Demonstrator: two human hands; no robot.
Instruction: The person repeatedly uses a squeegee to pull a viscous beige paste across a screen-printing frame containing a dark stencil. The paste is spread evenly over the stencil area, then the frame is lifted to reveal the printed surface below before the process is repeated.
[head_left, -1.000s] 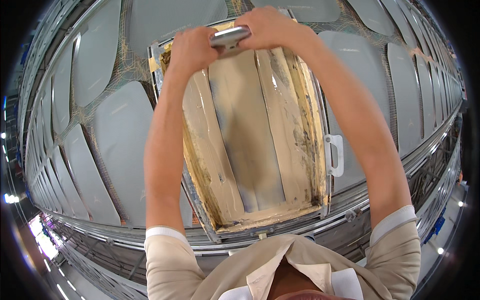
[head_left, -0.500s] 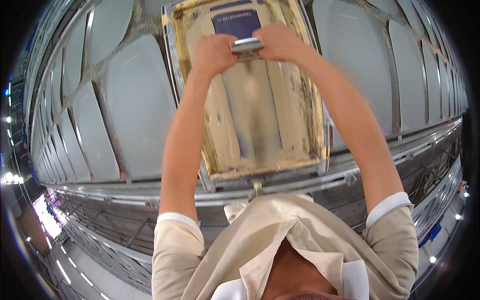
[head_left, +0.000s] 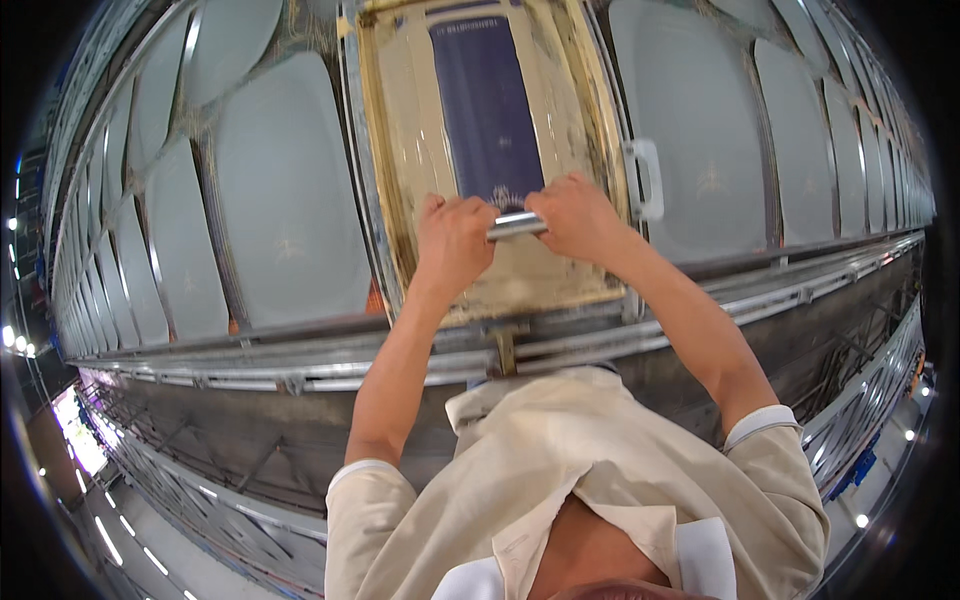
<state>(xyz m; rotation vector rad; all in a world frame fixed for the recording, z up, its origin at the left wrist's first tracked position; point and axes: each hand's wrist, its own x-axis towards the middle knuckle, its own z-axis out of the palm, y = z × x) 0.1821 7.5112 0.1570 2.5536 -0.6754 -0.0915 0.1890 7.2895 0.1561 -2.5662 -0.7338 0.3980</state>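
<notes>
Both hands grip a squeegee with a shiny metal top edge. My left hand is closed round its left end and my right hand round its right end. Under it lies a screen-printing frame with yellowish, ink-stained borders. A dark blue-purple mesh panel with small lettering shows in the middle, beyond the squeegee. Beige ink coats the near part and the strips beside the panel. The squeegee's blade is hidden beneath my hands.
Grey cut fabric pieces lie in rows on the long table to the left, with more grey pieces to the right. A white handle sits beside the frame's right edge. Metal rails run along the table's near side.
Both hands have drawn the squeegee toward me, from the frame's far part to its near part. Much more of the dark panel is uncovered behind it.
</notes>
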